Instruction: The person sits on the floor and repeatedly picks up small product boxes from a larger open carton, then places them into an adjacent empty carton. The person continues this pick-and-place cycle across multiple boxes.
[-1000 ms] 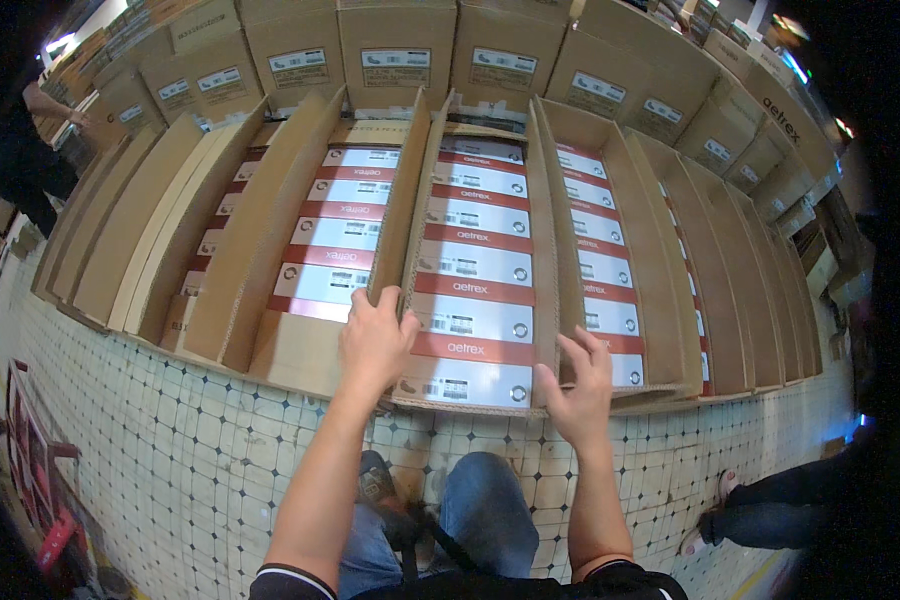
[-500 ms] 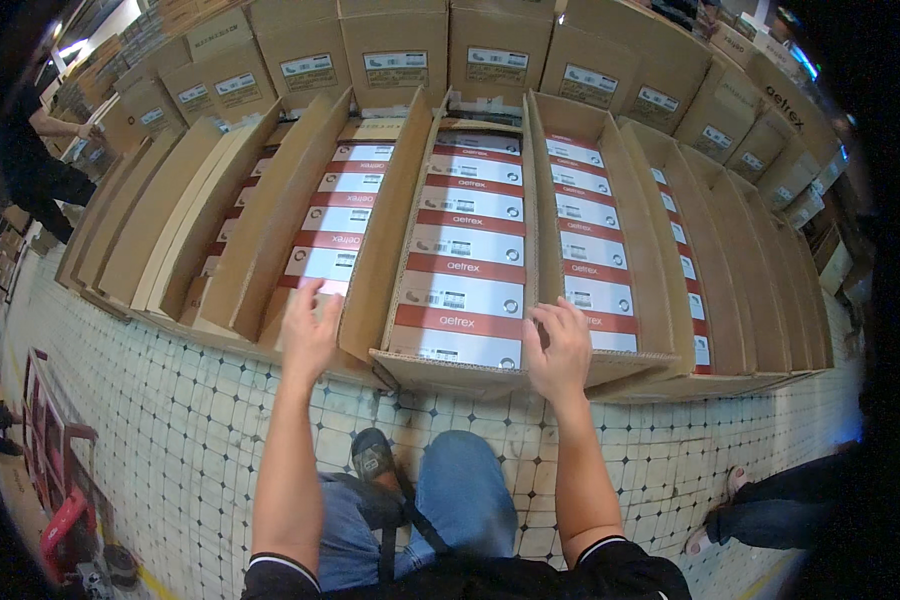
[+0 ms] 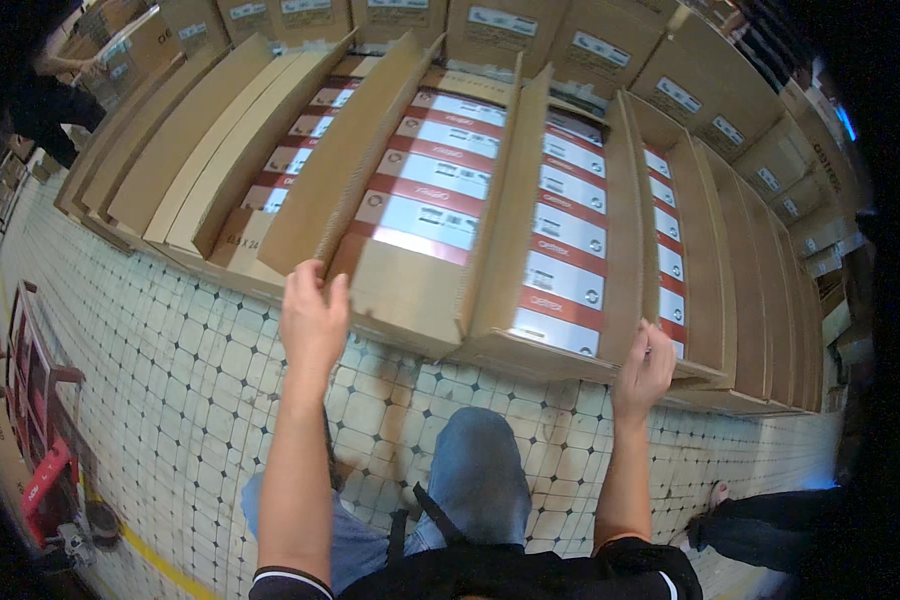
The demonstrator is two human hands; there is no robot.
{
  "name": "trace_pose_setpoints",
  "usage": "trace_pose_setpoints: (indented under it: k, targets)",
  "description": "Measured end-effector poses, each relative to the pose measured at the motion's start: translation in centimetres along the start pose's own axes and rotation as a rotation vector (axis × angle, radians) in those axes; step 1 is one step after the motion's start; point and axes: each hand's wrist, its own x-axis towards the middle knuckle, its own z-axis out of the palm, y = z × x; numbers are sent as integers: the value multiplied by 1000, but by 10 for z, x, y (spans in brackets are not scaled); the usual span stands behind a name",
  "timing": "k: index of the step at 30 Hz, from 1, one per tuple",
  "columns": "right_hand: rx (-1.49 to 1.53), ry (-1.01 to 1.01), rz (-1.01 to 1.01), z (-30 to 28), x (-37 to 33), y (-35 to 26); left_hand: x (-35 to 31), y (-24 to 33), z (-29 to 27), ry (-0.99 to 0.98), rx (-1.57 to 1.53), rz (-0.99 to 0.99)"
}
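A row of long open cardboard cartons with raised flaps stands before me. In the left middle carton (image 3: 400, 305), white and red shoeboxes (image 3: 418, 215) lie in a line behind a bare brown cardboard panel. More shoeboxes (image 3: 567, 255) fill the carton to its right. My left hand (image 3: 313, 318) is at the near end of a raised flap (image 3: 355, 160), its thumb and fingers apart. Further right, my right hand (image 3: 644, 372) has its fingers curled together at the near end of another flap (image 3: 630, 220). Its fingertips seem to pinch the flap's edge.
Stacked closed cartons (image 3: 490, 30) with white labels form a wall behind the row. A red metal cart (image 3: 40, 400) stands at the left on the tiled floor (image 3: 200, 400). A person (image 3: 55, 100) is at the far left; another person's leg (image 3: 760, 525) shows at the lower right.
My view has turned left, so the cartons appear further right. My left hand has gone from above the shoeboxes to the flap's near end. My right hand's fingers have closed more.
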Motion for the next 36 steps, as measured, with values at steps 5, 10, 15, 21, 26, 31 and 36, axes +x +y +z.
trace_pose_setpoints:
  k: [5, 10, 15, 21, 26, 31, 36]
  targets:
    - [219, -325, 93, 88, -58, -145, 40, -25, -18, -277, 45, -87]
    - [-91, -362, 358, 156, -50, -175, 66, -57, -29, -771, 276, -143]
    - [-224, -467, 385, 164, -43, -163, 60, -83, -13, -735, 162, -68]
    - [-337, -451, 371, 166, -50, -162, 65, -91, 12, -643, 172, 167]
    - [-334, -474, 357, 161, -49, -154, 64, -90, 8, -611, 158, 179]
    - [-348, -472, 340, 162, -52, -149, 62, -80, -3, -645, 152, 148]
    - [-414, -482, 261, 166, -54, -140, 59, -71, -12, -587, 121, 184]
